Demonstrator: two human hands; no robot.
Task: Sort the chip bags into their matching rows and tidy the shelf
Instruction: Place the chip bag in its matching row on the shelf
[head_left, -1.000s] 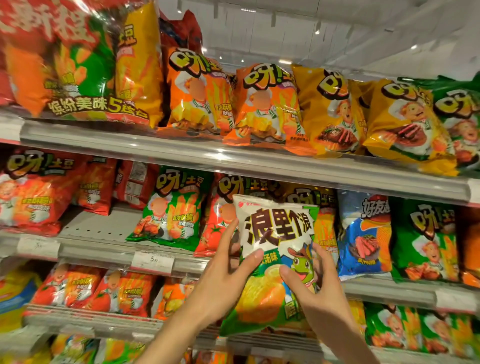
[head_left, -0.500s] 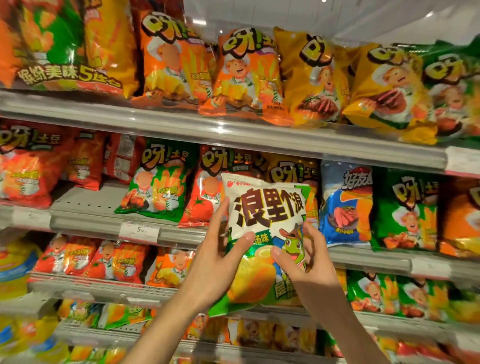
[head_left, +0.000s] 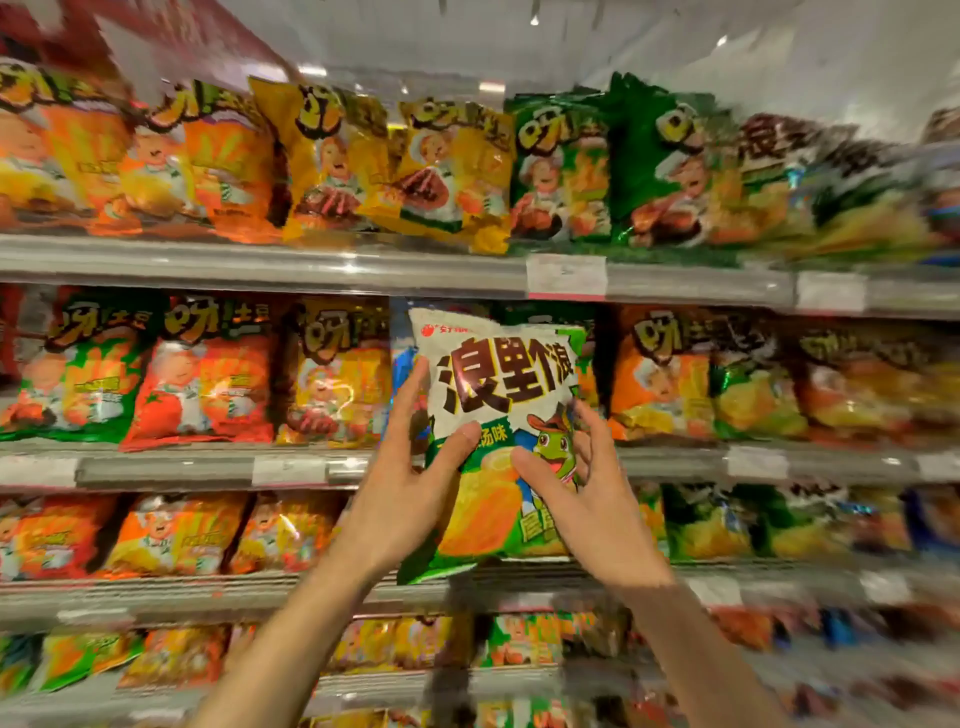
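Observation:
A white and green chip bag (head_left: 498, 384) with big dark characters and a cartoon frog is held upright in front of the second shelf. My left hand (head_left: 410, 488) grips its left edge, thumb on the front and fingers behind. My right hand (head_left: 587, 493) holds its lower right side, thumb pressed on the front. Behind the bag stand a blue bag (head_left: 400, 353) and a green bag, mostly hidden. At the top right, blurred bags (head_left: 779, 156) show similar dark characters on white.
Four shelf levels are packed with chip bags: orange (head_left: 197, 156), yellow (head_left: 395, 166) and green (head_left: 660, 161) ones on the top shelf, red (head_left: 202, 374) and orange ones on the second. Metal shelf rails (head_left: 260, 265) carry price tags (head_left: 566, 275). The right side is motion-blurred.
The view has swung to the right along the shelves. Both hands keep the same hold on the white and green bag, now in front of the blue and green bags.

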